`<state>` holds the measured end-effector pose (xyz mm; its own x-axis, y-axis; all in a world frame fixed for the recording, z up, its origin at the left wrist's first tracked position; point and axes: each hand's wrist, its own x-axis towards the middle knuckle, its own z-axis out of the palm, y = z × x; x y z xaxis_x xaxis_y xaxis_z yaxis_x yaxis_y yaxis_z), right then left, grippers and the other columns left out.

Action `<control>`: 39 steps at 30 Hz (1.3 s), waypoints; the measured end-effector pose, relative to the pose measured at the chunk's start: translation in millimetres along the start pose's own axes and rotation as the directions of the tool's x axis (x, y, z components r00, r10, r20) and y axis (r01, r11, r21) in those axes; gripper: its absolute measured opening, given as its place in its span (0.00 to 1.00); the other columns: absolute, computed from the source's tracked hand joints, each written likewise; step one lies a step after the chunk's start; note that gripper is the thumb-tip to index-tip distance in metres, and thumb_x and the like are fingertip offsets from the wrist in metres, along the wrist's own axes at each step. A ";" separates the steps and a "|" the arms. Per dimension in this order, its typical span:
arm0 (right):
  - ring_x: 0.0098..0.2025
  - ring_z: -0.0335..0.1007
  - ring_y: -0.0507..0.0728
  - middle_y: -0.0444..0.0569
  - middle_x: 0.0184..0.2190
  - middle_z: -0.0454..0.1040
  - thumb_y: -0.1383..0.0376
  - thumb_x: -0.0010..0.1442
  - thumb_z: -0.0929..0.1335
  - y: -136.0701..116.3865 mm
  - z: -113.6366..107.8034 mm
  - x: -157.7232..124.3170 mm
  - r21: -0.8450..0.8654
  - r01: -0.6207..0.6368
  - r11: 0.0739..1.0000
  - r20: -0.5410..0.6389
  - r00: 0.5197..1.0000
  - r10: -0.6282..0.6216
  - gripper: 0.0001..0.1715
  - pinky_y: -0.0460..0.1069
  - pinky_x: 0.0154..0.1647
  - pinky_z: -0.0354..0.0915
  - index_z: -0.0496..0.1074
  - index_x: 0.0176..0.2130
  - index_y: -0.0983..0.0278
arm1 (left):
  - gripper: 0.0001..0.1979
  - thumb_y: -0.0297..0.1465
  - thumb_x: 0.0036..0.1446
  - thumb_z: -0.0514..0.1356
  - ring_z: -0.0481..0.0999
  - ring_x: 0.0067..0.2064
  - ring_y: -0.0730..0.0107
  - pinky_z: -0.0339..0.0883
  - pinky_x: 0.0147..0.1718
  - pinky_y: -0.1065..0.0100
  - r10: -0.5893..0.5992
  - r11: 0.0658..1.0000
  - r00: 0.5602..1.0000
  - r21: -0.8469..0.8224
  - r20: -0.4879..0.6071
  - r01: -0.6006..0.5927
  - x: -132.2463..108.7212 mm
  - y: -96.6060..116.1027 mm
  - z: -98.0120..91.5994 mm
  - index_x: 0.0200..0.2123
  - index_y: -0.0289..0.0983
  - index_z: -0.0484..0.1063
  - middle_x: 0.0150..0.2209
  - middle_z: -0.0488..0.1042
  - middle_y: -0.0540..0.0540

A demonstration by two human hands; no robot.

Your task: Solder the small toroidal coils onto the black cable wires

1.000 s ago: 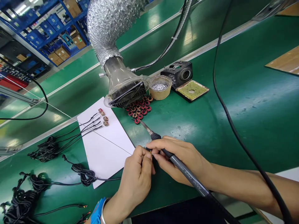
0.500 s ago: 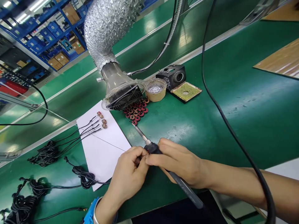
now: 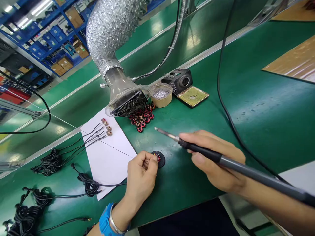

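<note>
My left hand [image 3: 141, 177] pinches at the edge of a small black toroid coil [image 3: 158, 159] with red and orange wire ends, and a thin dark wire [image 3: 120, 151] runs from the sheet to my fingers. My right hand [image 3: 216, 160] grips a grey-and-black soldering iron [image 3: 204, 152] like a pen. Its bare metal tip [image 3: 166, 133] points left, apart from the coil. Part of the coil is hidden behind my left fingertips.
A heap of red-wound toroid coils [image 3: 141, 117] lies under the fume extractor hood [image 3: 129, 104]. Behind it stand a solder tin [image 3: 161, 95], an iron stand [image 3: 178, 81] and a sponge tray [image 3: 192, 96]. Black cable bundles [image 3: 90, 185] lie beside a white paper sheet [image 3: 105, 167].
My right hand has moved the soldering iron away from my left fingers, up and to the right. The black coil now shows beside my left fingertips, and my left hand has stayed about in place.
</note>
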<state>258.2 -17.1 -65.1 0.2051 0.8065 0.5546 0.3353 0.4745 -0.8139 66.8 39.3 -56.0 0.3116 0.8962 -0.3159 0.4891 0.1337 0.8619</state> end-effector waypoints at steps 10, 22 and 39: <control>0.28 0.71 0.52 0.45 0.34 0.77 0.65 0.64 0.66 6.2 1.5 -9.6 0.002 -0.196 0.981 -0.048 0.980 0.196 0.14 0.47 0.27 0.66 0.72 0.49 0.57 | 0.09 0.35 0.53 0.59 0.65 0.15 0.79 0.61 0.14 0.77 -0.117 0.981 0.993 -0.155 0.000 0.115 4.9 3.2 -8.3 0.26 0.35 0.68 0.20 0.66 0.54; 0.34 0.68 0.53 0.44 0.32 0.74 0.76 0.56 0.63 15.1 39.1 21.5 -0.120 -0.001 0.993 0.392 0.919 0.048 0.16 0.48 0.37 0.66 0.68 0.43 0.62 | 0.11 0.37 0.56 0.58 0.64 0.17 0.80 0.63 0.15 0.77 -0.072 0.986 0.996 -0.145 0.050 0.078 3.0 -1.0 -9.9 0.27 0.36 0.66 0.21 0.65 0.54; 0.34 0.68 0.53 0.45 0.35 0.76 0.71 0.63 0.64 8.1 16.3 6.8 -0.058 -0.023 0.998 0.171 0.985 0.033 0.18 0.49 0.37 0.66 0.69 0.52 0.59 | 0.09 0.35 0.58 0.55 0.63 0.15 0.80 0.57 0.14 0.77 -0.052 0.999 0.994 -0.006 0.100 0.053 5.8 -0.1 -10.5 0.27 0.37 0.64 0.20 0.62 0.56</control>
<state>247.4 -2.0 -70.7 0.0561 0.8699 0.4900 0.3832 0.4344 -0.8151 60.0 48.9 -53.7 0.3658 0.8409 -0.3988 0.5000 0.1838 0.8463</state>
